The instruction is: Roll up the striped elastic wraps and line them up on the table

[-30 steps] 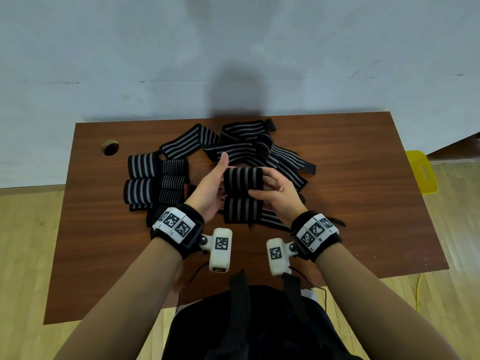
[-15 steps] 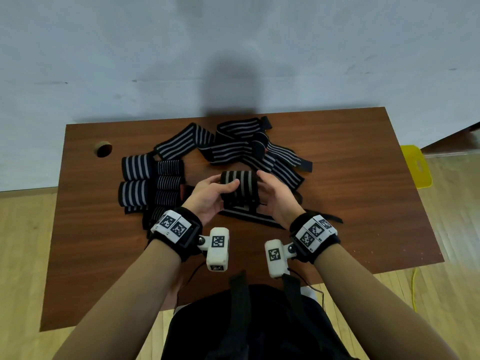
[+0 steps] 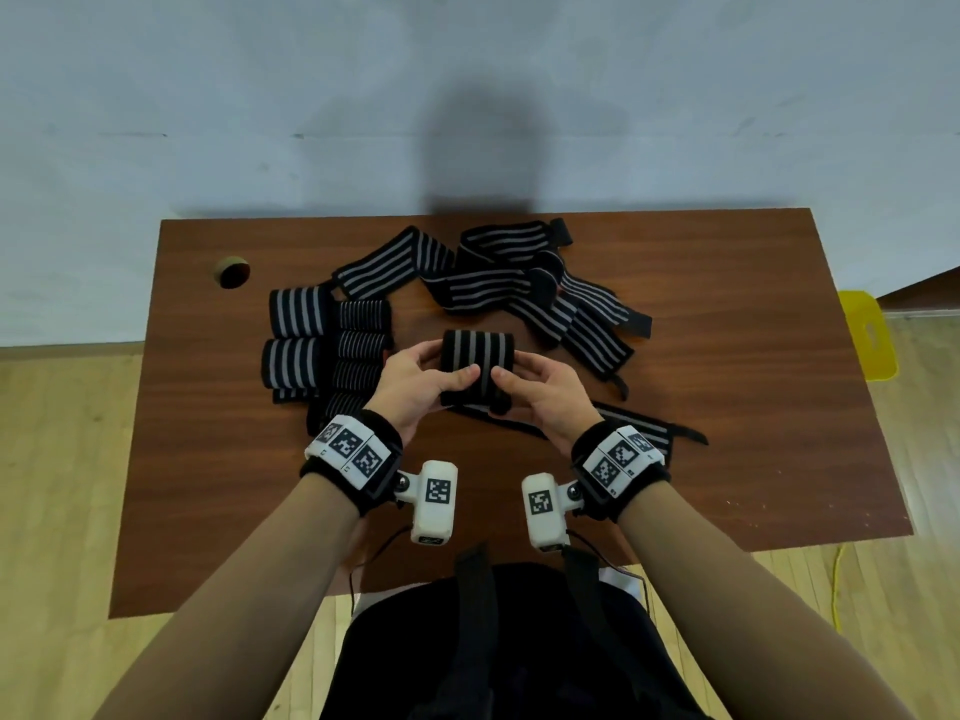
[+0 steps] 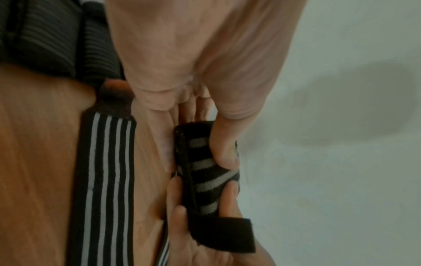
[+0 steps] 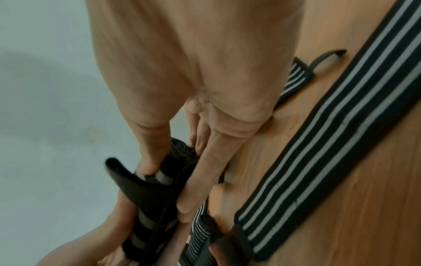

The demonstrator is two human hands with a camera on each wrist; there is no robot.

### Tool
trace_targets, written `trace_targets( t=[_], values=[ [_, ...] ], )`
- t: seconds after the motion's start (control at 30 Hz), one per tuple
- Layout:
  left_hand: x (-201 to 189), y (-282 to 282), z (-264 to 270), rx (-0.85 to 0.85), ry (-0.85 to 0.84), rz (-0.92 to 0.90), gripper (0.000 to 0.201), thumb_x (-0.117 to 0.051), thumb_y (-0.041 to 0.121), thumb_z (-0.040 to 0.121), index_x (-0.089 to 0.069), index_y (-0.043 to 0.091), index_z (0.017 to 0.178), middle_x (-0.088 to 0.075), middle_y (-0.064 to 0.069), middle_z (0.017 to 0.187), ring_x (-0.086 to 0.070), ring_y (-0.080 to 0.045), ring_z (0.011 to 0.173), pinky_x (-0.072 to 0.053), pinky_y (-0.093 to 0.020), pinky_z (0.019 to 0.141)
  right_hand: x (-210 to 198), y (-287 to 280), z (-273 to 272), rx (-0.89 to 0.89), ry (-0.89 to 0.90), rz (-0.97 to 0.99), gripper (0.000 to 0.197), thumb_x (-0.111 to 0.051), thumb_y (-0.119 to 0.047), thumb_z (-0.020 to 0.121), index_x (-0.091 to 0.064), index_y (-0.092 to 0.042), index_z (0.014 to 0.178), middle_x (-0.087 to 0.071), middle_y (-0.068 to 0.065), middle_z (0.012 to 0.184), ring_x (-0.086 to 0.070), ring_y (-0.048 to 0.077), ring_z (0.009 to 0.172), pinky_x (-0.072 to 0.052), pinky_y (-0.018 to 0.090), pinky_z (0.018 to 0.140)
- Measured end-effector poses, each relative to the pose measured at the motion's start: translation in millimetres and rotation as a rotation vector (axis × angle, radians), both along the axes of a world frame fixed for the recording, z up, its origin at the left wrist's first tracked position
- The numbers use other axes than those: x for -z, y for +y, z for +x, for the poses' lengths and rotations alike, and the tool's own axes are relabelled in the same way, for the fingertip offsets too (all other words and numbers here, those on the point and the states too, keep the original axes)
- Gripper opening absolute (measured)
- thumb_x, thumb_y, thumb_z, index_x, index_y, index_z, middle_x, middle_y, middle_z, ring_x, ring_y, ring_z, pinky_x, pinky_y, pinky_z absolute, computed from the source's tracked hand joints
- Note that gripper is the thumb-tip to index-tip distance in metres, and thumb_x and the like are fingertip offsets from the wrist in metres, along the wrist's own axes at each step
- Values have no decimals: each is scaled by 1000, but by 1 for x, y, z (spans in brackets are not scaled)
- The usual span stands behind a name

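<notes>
Brown wooden table [image 3: 727, 459] against a pale wall. Held just above it, a nearly finished roll [image 3: 478, 363], pinched by left hand [image 3: 415, 387] and right hand [image 3: 545, 397], thumbs pressed on the near face, fingers curled behind. Black end tab [image 4: 223, 234] loose, not yet fastened. Left of the grip, rolled wraps [image 3: 322, 350] lined up in two columns. Beyond and right of the grip, loose wraps [image 3: 519, 288] tangled, still to roll; judged roughly two-thirds done. Roll's long axis running left to right between the hands, stripes crossing it.
</notes>
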State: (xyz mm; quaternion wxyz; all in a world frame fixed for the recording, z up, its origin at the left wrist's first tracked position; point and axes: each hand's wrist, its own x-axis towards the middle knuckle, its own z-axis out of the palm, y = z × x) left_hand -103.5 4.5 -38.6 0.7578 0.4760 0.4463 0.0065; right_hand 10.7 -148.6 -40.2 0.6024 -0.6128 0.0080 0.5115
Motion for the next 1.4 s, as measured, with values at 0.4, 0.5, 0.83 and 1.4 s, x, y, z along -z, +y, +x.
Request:
trace_targets(
  t=[0.4, 0.5, 0.83, 1.4],
  values=[
    [12, 109, -114, -160, 189, 19, 44, -73, 2, 91, -60, 8, 133, -78, -5, 107, -73, -24, 105, -62, -33, 85, 42, 134, -96, -337, -50, -139, 57, -75, -34, 94, -54, -13, 143, -69, 1, 124, -69, 17, 109, -62, 39, 86],
    [25, 135, -158, -203, 251, 24, 27, -73, 2, 91, -68, 14, 115, -80, -1, 103, -74, -23, 104, -63, -29, 78, 52, 158, -121, -550, -279, -186, 61, -71, -38, 96, -48, -18, 149, -59, 0, 140, -66, 18, 113, -59, 41, 95],
    [89, 133, -183, -280, 268, -70, 44, -64, -4, 95, -57, 7, 137, -70, -16, 123, -70, -28, 109, -56, -39, 91, 78, 159, -144, -1361, -885, -208, 66, -55, -32, 105, -23, -27, 163, -2, -1, 173, -4, 26, 158, -26, 46, 125],
    [64, 114, -118, -122, 281, 921, 36, -68, 11, 90, -63, 17, 124, -53, 7, 119, -49, -23, 121, -44, -45, 106, 80, 114, -91, -709, -1055, -197, 41, -59, -16, 99, -58, -11, 140, -49, 5, 151, -38, 22, 145, -37, 42, 119]
  ],
)
